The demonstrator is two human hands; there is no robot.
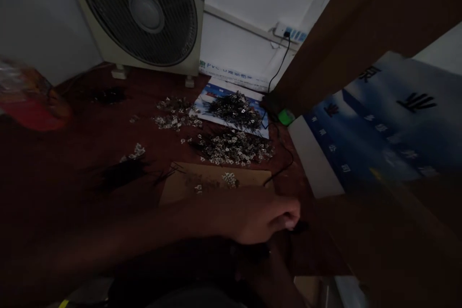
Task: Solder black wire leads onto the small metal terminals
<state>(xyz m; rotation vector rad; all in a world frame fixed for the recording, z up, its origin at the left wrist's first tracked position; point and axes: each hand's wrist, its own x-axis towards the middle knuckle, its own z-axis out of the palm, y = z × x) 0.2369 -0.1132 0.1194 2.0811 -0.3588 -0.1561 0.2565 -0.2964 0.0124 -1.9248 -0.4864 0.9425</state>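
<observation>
**Left hand curled low over the cardboard's near edge, dark bit at its tips**

Left hand [262, 216] reaches across from the left, forearm nearly level, knuckles up, wrist straight; fingers drawn together in a loose fist, thumb side toward the right; a small dark piece [300, 226] sits right at the fingertips, just off the cardboard sheet [180, 185]; too dim to tell whether it's pinched or only touched. Right forearm [279, 279] comes up from the bottom edge beneath the left hand; its hand is lost in shadow, so can't tell if it's apart or closed.

Stock looks sorted by kind, prob. to keep each within reach: silvery bits [234, 147] heaped beyond the cardboard; a darker heap [236, 110] on a blue printed sheet [212, 94]; more silvery bits [173, 115] to the left; thin dark strands [121, 173] nearer the left arm. Cardboard seems to serve as a work mat, w/ a few bits on it. Box fan [144, 12] stands at the back; black cable [279, 65] runs to a power strip [290, 32].
</observation>
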